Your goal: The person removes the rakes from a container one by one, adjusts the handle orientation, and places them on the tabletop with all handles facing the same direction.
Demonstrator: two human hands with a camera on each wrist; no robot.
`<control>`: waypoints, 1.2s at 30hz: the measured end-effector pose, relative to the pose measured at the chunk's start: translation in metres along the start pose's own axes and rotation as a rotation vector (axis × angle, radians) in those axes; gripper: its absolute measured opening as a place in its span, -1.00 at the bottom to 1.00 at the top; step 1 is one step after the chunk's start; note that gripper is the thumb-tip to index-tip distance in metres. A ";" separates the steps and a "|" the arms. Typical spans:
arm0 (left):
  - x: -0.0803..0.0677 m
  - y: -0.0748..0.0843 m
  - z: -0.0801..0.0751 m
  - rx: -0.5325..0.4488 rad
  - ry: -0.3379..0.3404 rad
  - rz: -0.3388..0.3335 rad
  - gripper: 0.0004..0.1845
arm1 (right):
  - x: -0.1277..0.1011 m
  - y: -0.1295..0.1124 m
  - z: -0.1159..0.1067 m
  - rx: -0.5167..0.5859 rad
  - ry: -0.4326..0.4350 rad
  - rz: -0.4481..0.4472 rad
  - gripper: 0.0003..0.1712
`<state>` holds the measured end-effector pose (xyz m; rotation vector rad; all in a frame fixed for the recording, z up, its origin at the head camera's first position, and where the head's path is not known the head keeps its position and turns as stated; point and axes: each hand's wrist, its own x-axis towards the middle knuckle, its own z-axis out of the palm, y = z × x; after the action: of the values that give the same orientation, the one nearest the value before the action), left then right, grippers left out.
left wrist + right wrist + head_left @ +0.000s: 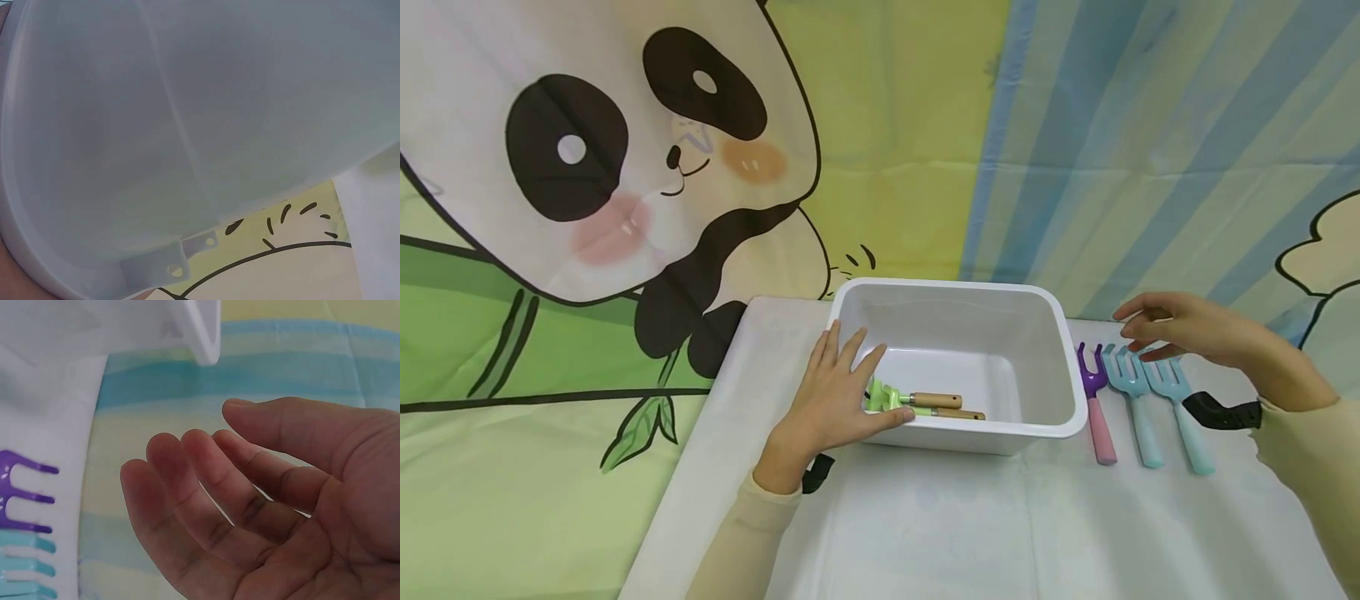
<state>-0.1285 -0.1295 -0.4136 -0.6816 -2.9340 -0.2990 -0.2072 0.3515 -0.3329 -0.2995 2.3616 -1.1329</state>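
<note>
A white plastic bin (955,433) sits on the white-covered table. My left hand (831,396) rests over its front left corner, fingers spread and fairly straight. Inside lie green garden tools (880,396) with wooden handles (936,400), partly hidden by that hand. Above the far ends of the small hand forks, my right hand (1187,327) hovers with loosely bent fingers; the right wrist view shows its palm (337,544) holding nothing. A purple hand fork (1093,379) with a pink handle and two light-blue hand forks (1126,375) (1168,379) lie right of the bin.
Behind the table hangs a printed cloth with a panda (670,167) and striped blue parts (1097,167). The table's left edge (688,450) slants toward me. In the left wrist view, the bin's outer wall (219,112) fills most of the picture.
</note>
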 end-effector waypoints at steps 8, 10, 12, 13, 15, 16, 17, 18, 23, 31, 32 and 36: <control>0.002 0.000 0.001 0.009 0.009 0.012 0.13 | 0.016 -0.037 0.011 -0.069 -0.051 -0.055 -0.52; 0.002 0.000 0.001 0.011 0.011 0.013 0.13 | 0.021 -0.048 0.015 -0.078 -0.071 -0.061 -0.53; 0.002 0.000 0.000 0.012 0.010 0.011 0.13 | 0.027 -0.059 0.021 -0.086 -0.101 -0.080 -0.53; 0.002 0.000 0.000 0.012 0.010 0.010 0.12 | 0.030 -0.064 0.024 -0.085 -0.117 -0.090 -0.53; 0.002 -0.001 0.000 0.009 0.009 0.008 0.12 | 0.039 -0.074 0.030 -0.067 -0.157 -0.106 -0.54; 0.002 -0.001 0.000 0.007 0.009 0.007 0.12 | 0.043 -0.079 0.034 -0.059 -0.178 -0.113 -0.54; 0.002 -0.001 0.000 0.006 0.008 0.008 0.12 | 0.048 -0.084 0.038 -0.054 -0.197 -0.119 -0.54; 0.001 -0.001 0.000 0.005 0.008 0.008 0.12 | 0.052 -0.089 0.043 -0.049 -0.214 -0.122 -0.56; 0.001 -0.001 0.001 0.008 0.005 0.010 0.13 | 0.078 -0.110 0.068 -0.046 -0.297 -0.139 -0.62; 0.000 -0.001 0.001 0.013 0.004 0.008 0.13 | 0.126 -0.128 0.113 -0.074 -0.483 -0.169 -0.64; 0.000 -0.001 0.001 0.014 0.006 0.010 0.13 | 0.132 -0.128 0.119 -0.089 -0.501 -0.169 -0.64; 0.001 -0.001 0.000 0.016 0.009 0.015 0.12 | 0.156 -0.123 0.144 -0.125 -0.554 -0.148 -0.67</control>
<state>-0.1297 -0.1301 -0.4142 -0.6979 -2.9183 -0.2768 -0.2669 0.1156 -0.3667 -0.7398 1.9380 -0.8275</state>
